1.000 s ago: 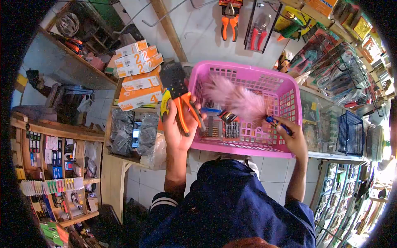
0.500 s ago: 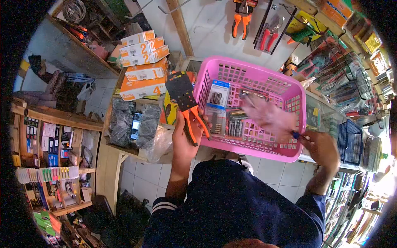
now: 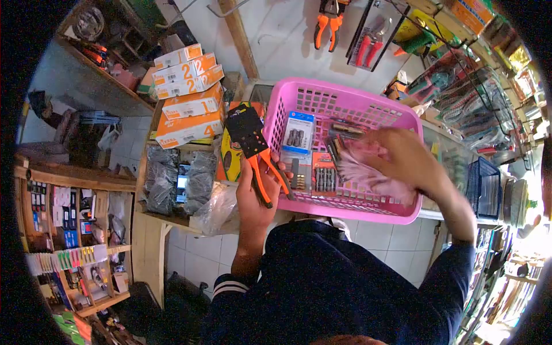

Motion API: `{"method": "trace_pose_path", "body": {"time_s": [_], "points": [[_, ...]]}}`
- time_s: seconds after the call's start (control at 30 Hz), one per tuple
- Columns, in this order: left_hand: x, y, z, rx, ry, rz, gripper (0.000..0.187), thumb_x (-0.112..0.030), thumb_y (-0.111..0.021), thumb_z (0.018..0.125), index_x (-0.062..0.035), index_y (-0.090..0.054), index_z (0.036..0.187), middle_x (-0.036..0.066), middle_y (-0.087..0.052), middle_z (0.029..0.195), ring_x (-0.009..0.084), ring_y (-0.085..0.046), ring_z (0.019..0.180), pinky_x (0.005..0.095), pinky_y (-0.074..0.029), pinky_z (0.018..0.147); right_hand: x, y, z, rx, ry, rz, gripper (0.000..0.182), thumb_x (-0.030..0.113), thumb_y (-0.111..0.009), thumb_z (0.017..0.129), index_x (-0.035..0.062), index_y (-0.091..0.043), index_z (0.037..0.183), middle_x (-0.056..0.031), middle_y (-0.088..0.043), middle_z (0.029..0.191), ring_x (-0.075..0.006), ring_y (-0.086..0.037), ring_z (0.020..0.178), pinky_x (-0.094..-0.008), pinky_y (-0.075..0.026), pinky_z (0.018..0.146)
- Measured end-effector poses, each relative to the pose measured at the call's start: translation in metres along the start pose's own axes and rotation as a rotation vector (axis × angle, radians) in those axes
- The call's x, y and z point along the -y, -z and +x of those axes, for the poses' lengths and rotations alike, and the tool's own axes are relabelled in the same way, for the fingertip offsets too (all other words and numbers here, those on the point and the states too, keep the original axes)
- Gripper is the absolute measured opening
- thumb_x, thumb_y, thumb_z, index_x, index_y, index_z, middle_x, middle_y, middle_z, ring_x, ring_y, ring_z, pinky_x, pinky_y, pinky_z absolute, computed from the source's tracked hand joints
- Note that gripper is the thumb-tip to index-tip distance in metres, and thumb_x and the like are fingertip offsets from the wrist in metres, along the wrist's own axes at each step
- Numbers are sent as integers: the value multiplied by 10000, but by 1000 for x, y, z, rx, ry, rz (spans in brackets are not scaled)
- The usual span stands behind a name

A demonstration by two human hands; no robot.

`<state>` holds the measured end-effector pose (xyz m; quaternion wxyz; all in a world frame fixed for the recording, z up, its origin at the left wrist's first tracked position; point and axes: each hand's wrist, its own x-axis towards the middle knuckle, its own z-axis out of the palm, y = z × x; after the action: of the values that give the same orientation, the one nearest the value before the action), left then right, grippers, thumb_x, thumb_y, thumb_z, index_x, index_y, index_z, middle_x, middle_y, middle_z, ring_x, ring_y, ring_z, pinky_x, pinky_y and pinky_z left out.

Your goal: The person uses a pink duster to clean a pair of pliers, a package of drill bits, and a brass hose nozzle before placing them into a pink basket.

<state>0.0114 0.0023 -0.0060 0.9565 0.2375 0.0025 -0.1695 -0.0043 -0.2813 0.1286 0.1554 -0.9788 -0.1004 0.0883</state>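
My left hand (image 3: 257, 192) is closed around the orange handles of a pair of pliers (image 3: 265, 167). Their upper part sits behind or in a black card or cover, held at the left rim of a pink plastic basket (image 3: 345, 213). Over the basket, my right hand (image 3: 405, 158) is blurred, its fingers curled on a pale pink duster (image 3: 368, 175), also smeared. Inside the basket lie a blue-and-white carded bit pack (image 3: 299, 133), a red-topped pack of bits (image 3: 324, 173) and a small pack of brass-coloured pieces (image 3: 299, 181). The duster partly hides other packs.
Orange-and-white boxes (image 3: 190, 108) are stacked left of the basket, above grey plastic-wrapped bundles (image 3: 163, 179). Pliers (image 3: 329, 29) and carded red-handled pruners (image 3: 371, 46) hang on the wall. A dark blue basket (image 3: 484, 187) stands at the right.
My right hand has swung from the basket's right edge inward and up over its contents, the duster sweeping with it. My left hand still holds the pliers; the view has shifted slightly.
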Motion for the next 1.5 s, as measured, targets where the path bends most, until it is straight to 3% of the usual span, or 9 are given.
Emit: {"method": "trace_pose_path", "body": {"time_s": [0.17, 0.23, 0.33, 0.43, 0.83, 0.93, 1.23, 1.33, 1.5], "points": [[-1, 0, 3, -13, -7, 14, 408, -436, -362, 1031, -123, -544, 1219, 62, -602, 1043, 219, -573, 974, 470, -462, 863, -33, -102, 122, 233, 64, 20, 473, 531, -612, 845, 69, -708, 877, -175, -687, 829, -305, -694, 782, -460, -554, 698], [1, 1, 3, -6, -24, 7, 407, -437, -363, 1031, -124, -548, 1214, 63, -605, 1050, 217, -574, 969, 468, -463, 862, -26, -128, 156, 410, -246, 197, 590, 608, -601, 832, 32, -705, 907, -193, -687, 839, -281, -705, 711, -409, -588, 632], [0, 0, 3, -35, -19, -2, 408, -441, -359, 1031, -125, -549, 1208, 62, -603, 1047, 215, -572, 960, 465, -462, 863, -20, -146, 164, 327, -349, 476, 675, 647, -601, 816, -10, -694, 938, -193, -691, 842, -250, -708, 642, -343, -604, 581], [0, -3, 0, -72, -28, -13, 415, -448, -351, 1032, -125, -545, 1207, 63, -598, 1041, 213, -567, 950, 461, -463, 863, -24, -149, 169, 320, -334, 506, 702, 642, -659, 782, 3, -664, 1073, -146, -694, 787, -231, -694, 605, -319, -587, 543], [3, 9, 4, 26, -13, -54, 431, -423, -396, 1020, -78, -521, 1247, 83, -610, 1074, 255, -580, 1010, 499, -461, 897, -47, -128, 164, 384, -336, 348, 540, 478, -653, 820, -14, -613, 1037, -138, -666, 715, -213, -679, 541, -330, -569, 525], [2, 11, 5, 40, -4, -62, 443, -433, -405, 1014, -73, -520, 1245, 87, -610, 1074, 256, -580, 1013, 505, -456, 906, -40, -119, 169, 468, -423, 86, 616, 492, -629, 841, 18, -580, 1231, -188, -654, 1124, -236, -715, 676, -355, -597, 668], [1, 8, 6, 2, -2, -85, 450, -421, -424, 1009, -55, -517, 1255, 105, -609, 1065, 269, -584, 980, 503, -463, 888, -15, -120, 127, 94, -129, -227, 566, 327, -610, 829, 174, -519, 1366, -161, -549, 1326, -302, -513, 1253, -524, -456, 974], [1, 8, 5, 28, 7, -85, 445, -413, -430, 1009, -50, -522, 1249, 107, -609, 1065, 266, -585, 974, 493, -470, 880, -16, -136, 119, 227, 188, -476, 569, 311, -602, 819, 174, -520, 1365, -182, -417, 1448, -331, -422, 1317, -531, -376, 1042], [0, 7, 5, 14, 15, -73, 441, -409, -431, 1009, -48, -529, 1241, 114, -606, 1071, 261, -584, 987, 495, -480, 878, -13, -146, 122, 180, 233, -450, 548, 360, -598, 831, 152, -554, 1336, -170, -419, 1444, -309, -364, 1360, -547, -237, 1105]]}}
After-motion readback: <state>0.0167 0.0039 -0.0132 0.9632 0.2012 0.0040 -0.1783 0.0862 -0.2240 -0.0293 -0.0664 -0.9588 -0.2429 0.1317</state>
